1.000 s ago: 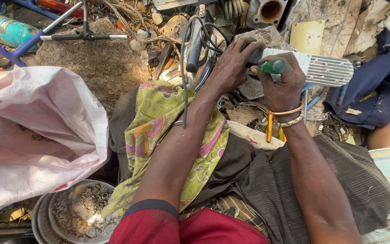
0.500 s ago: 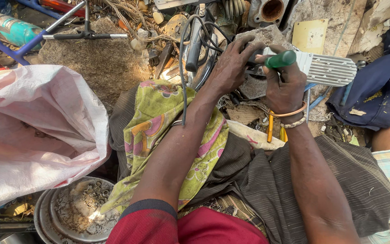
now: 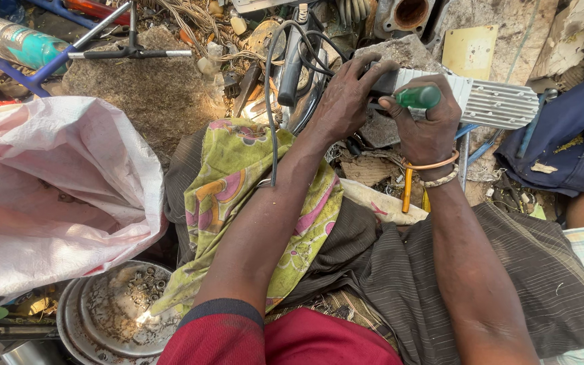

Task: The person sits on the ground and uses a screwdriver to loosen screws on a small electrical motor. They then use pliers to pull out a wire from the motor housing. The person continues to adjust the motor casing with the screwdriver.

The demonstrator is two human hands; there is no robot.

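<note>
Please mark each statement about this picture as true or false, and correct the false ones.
1. The right hand grips a green-handled tool. True.
2. The left hand rests on the white sack. False: it holds the finned metal part beside the right hand.
3. A metal bowl of small metal pieces sits at the lower left. True.
4. The green patterned cloth covers the finned metal part. False: it lies over the person's lap, under the left forearm.
</note>
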